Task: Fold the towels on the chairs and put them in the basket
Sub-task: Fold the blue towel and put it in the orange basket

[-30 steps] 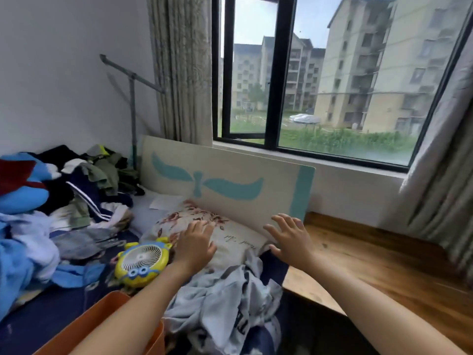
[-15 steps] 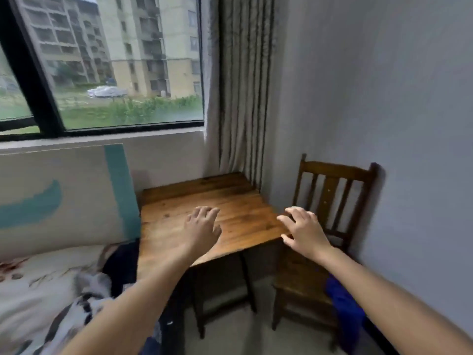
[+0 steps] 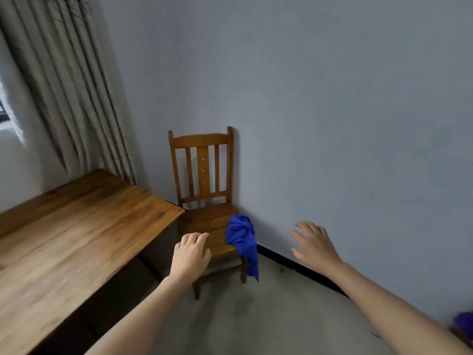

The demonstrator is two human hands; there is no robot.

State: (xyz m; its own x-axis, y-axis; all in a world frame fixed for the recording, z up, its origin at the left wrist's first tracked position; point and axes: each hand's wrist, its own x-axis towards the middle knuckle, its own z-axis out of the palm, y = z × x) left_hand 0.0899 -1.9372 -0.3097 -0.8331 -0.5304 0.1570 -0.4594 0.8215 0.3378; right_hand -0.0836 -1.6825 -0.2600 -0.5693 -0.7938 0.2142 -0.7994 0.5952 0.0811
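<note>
Both hands are held out, holding nothing. The left hand [image 3: 190,254] has its fingers loosely bent and appears over the front of the seat, while the right hand [image 3: 313,243] is spread wide in front of the wall [image 3: 332,111]. Between them, touching neither, a crumpled blue towel [image 3: 242,237] lies on the seat's right front corner, one end hanging over the edge. The wooden chair [image 3: 202,160] stands against the wall, just beside a wooden table [image 3: 76,226]. A curtain [image 3: 64,85] hangs behind the table.
</note>
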